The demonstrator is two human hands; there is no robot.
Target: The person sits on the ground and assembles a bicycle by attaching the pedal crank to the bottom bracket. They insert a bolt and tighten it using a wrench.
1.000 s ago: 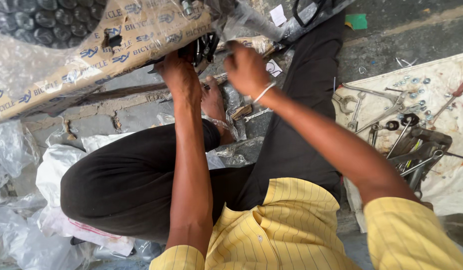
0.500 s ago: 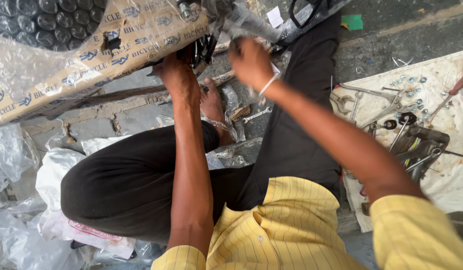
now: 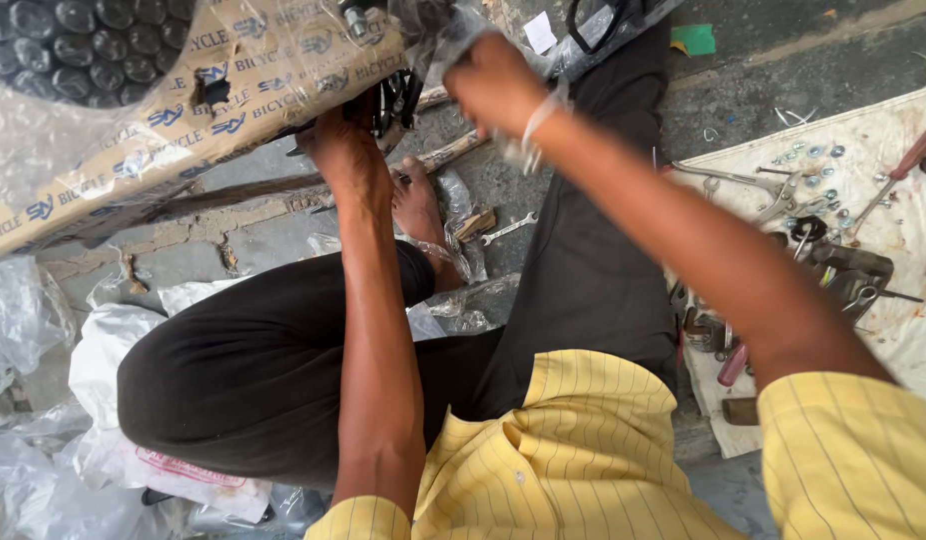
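Note:
My left hand (image 3: 341, 150) reaches up under a long bicycle part wrapped in brown printed cardboard (image 3: 183, 100). Its fingers are hidden between the cardboard edge and a black metal part (image 3: 395, 100), so its grip does not show. My right hand (image 3: 493, 85), with a white band at the wrist, is closed in a fist on crumpled clear plastic wrap (image 3: 451, 30) at the right end of the cardboard. A tyre under bubble wrap (image 3: 73, 40) lies behind the cardboard at top left. My bare foot (image 3: 418, 205) rests on the floor just below both hands.
A small spanner (image 3: 505, 230) lies on the concrete by my foot. A white cloth (image 3: 883, 230) at the right holds several wrenches, nuts and bolts. Clear and white plastic bags (image 3: 23, 320) pile up at the left. A green scrap (image 3: 695, 40) lies at the top.
My right hand has moved up into the clear plastic wrap at the cardboard's end. My left hand has stayed under the cardboard.

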